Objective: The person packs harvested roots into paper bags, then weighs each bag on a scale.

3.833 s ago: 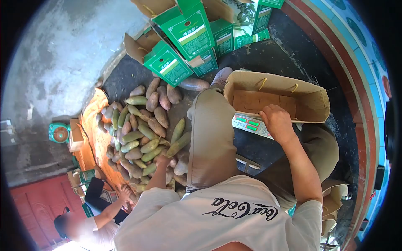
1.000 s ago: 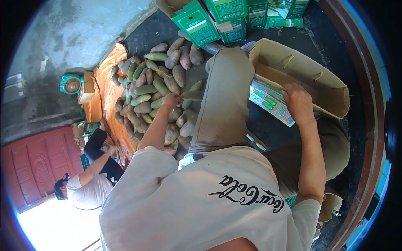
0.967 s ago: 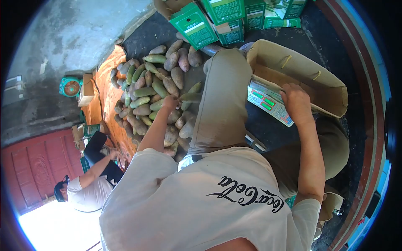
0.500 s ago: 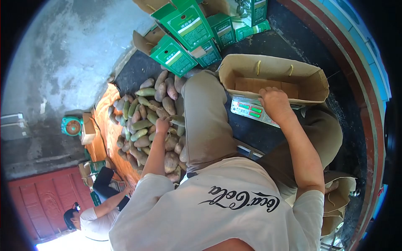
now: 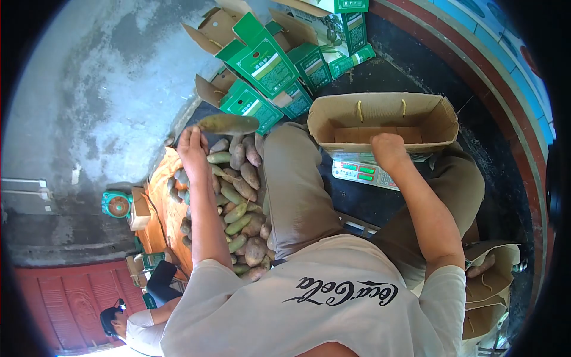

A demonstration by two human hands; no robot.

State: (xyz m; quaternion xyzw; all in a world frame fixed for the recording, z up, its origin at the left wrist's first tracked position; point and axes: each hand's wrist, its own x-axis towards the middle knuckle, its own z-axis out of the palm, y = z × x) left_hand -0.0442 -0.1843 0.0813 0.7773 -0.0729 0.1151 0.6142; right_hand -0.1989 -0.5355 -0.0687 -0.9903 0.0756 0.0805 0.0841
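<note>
My left hand (image 5: 193, 144) is closed on one end of a long green radish (image 5: 228, 124), raised above the pile of green and purplish radishes (image 5: 241, 184). My right hand (image 5: 388, 149) is closed on the near rim of an open cardboard box (image 5: 333, 113) with yellow cord handles. The inside of the box shows bare cardboard. Under its near side is a digital scale (image 5: 364, 172) with lit green displays, between my knees.
Green printed boxes (image 5: 262, 59) stand beyond the pile. Open cardboard boxes (image 5: 488, 279) lie at the right. A teal fan (image 5: 117, 204) is by the left wall. Another person (image 5: 143, 324) is at the lower left.
My left hand has risen from the pile and moved forward, now with a long radish in it. My right hand remains at the box rim. The view has shifted slightly.
</note>
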